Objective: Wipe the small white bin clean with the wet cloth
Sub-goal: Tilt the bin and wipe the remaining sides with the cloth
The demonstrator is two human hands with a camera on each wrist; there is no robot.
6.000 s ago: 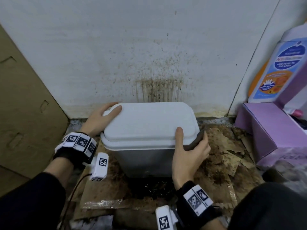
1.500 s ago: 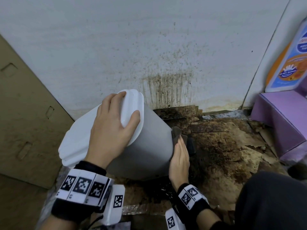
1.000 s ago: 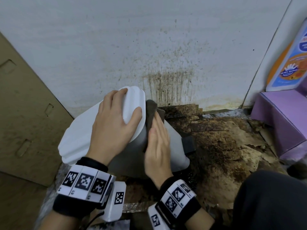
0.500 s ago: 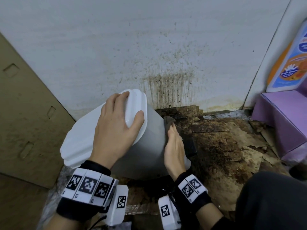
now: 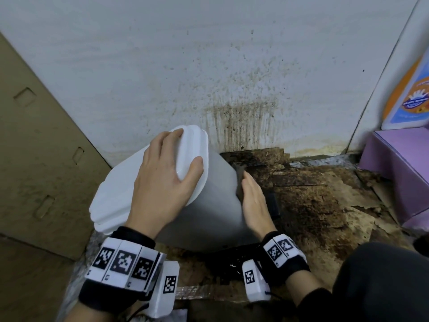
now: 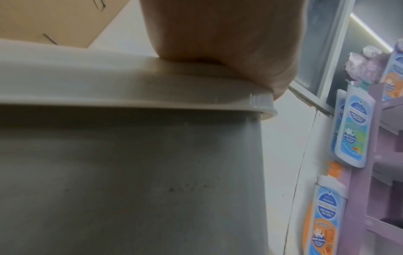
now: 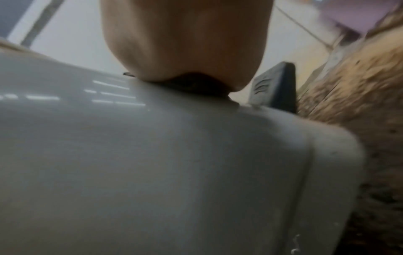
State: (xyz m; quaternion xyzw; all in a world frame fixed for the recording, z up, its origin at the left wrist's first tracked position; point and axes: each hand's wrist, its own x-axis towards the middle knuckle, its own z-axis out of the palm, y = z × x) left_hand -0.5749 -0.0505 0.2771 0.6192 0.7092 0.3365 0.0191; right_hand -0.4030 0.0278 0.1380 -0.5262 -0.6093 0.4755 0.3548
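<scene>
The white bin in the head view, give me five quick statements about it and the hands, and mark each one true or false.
1. The white bin is tilted toward the cardboard on the left. True.
2. The left hand grips the edge of the lid. True.
3. The right hand holds a bright yellow sponge. False: it presses a dark cloth flat against the bin's side.
4. The lid is off and lying on the floor. False: it is on the bin.
5. The wall behind the bin is spotless. False: brown streaks and specks stain it.
</scene>
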